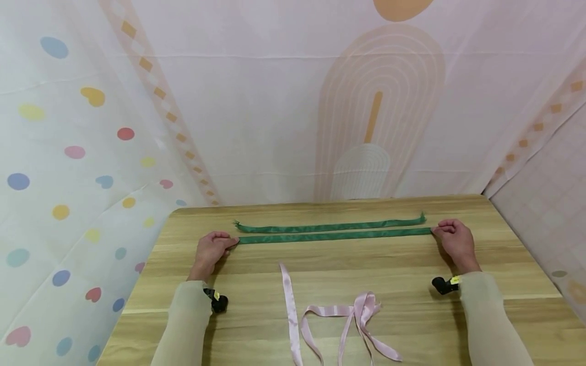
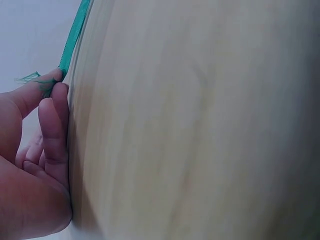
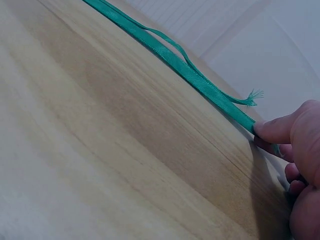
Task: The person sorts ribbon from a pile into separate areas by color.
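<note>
Nearest the front edge of the tabletop [image 1: 412, 315] lies a pink ribbon [image 1: 348, 317], loose and looped, touched by neither hand. Further back, two green ribbons run side by side across the tabletop toward its far edge. The left hand [image 1: 211, 250] pinches the left end of the nearer green ribbon [image 1: 334, 235] between thumb and fingers [image 2: 54, 117], pressed low against the wood. The right hand [image 1: 454, 239] pinches its right end the same way, fingers [image 3: 280, 131] closed on the strip. Just behind it the far green ribbon [image 1: 329, 225] lies free, with frayed ends. I judge the risks small: a slipping pinch would let the taut strip go slack or twist, and a sideways drag could catch the far ribbon and pull it askew.
</note>
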